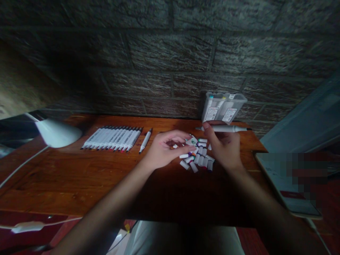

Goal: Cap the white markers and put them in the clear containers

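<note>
My right hand holds a white marker level above the tabletop. The marker's dark end points right; its left end narrows to a greyish tip. My left hand is over a loose pile of marker caps, thumb and fingers curved around a whitish-green cap at the fingertips. The pile is white with coloured bands, partly hidden by this hand. Left of it lies a single marker, beside a row of several white markers set side by side.
A clear plastic marker case with a few coloured ends stands by the brick wall. A white lamp is at the left of the wooden table. At the right edge lies a tablet-like device, partly blurred out.
</note>
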### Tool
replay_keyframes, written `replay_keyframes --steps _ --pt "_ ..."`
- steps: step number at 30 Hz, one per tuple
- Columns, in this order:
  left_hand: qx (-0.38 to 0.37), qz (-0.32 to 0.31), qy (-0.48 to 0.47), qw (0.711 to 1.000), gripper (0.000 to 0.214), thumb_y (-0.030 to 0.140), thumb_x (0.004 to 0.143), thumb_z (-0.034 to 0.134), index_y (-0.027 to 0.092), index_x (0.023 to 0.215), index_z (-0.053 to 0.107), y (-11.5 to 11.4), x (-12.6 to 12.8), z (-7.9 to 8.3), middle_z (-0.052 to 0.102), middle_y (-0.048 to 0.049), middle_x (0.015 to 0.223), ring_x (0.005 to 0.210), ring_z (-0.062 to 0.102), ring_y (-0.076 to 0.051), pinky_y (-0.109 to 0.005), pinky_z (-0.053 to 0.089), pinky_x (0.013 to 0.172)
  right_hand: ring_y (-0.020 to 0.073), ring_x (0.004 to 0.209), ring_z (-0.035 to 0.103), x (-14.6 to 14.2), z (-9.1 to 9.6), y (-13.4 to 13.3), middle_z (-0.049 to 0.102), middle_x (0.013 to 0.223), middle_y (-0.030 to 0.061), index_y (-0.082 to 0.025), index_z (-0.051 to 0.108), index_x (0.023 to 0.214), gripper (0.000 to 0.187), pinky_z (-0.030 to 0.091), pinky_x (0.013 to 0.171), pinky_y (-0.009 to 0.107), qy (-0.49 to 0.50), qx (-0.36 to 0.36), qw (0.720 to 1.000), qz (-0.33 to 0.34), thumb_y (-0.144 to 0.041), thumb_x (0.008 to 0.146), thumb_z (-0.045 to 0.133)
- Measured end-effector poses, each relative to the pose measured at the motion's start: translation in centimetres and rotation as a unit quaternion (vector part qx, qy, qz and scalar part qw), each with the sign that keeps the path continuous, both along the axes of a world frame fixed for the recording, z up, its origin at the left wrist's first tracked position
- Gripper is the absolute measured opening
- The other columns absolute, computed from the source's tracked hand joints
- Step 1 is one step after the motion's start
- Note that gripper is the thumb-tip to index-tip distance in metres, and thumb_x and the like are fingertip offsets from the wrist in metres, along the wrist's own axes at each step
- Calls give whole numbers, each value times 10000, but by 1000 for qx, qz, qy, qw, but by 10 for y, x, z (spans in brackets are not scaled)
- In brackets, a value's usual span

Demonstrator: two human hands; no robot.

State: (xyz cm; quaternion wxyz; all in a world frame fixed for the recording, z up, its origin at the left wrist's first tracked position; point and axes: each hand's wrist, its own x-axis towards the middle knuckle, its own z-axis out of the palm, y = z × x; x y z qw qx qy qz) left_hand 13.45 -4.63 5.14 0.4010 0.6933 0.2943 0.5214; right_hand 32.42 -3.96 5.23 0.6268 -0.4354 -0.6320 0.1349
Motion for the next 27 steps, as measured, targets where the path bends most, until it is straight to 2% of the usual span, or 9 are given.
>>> replay_keyframes --steps 5,10,14,17,20,23,27 --pt "3 6 -27 1000 250 268 718 826 160 909 707 6 -1 -2 751 -39 847 728 695 -135 -243 583 707 140 593 635 4 2 2 707 713 30 -178 722 866 279 493 533 261 14 -12 1000 -15 -452 868 665" --pt "-24 -6 -35 999 236 325 773 778 155 896 670 9 1 -2 738 -32 803 645 676 -122 -234 579 612 94 442 482 10 6 6 540 509 -26 -174 621 656 413 341 404 227 67 -36 997 -31 -524 874 628" --pt "-3 24 -16 1000 263 315 739 808 159 906 678 11 1 -7 740 -36 814 704 686 -134 -243 579 677 79 426 421 12 9 6 486 499 -44 -186 580 643 416 292 397 228 86 -17 996 -30 -517 893 604" --pt "16 52 19 998 300 310 737 811 157 968 696 13 0 -11 755 -58 877 768 697 -153 -260 574 731 82 441 432 10 11 3 491 502 -42 -190 565 624 407 312 410 229 78 -13 997 -16 -488 896 612" --pt "41 61 78 994 274 315 798 755 167 1024 713 12 -1 -13 764 -64 930 780 696 -154 -256 564 724 96 487 508 7 13 -3 578 571 -24 -190 631 707 331 381 440 229 61 2 998 20 -459 900 615" --pt "71 79 141 984 233 319 844 704 179 1031 713 11 -2 -12 762 -54 933 777 694 -152 -247 551 711 110 523 573 4 14 -9 655 645 -7 -195 682 805 267 427 463 235 17 7 998 61 -436 902 617" --pt "106 91 188 972 188 303 869 670 187 1016 688 10 -3 -13 749 -49 976 797 694 -147 -236 543 728 115 551 595 3 12 -11 687 674 4 -191 690 799 229 451 505 246 -44 26 996 68 -392 894 635"
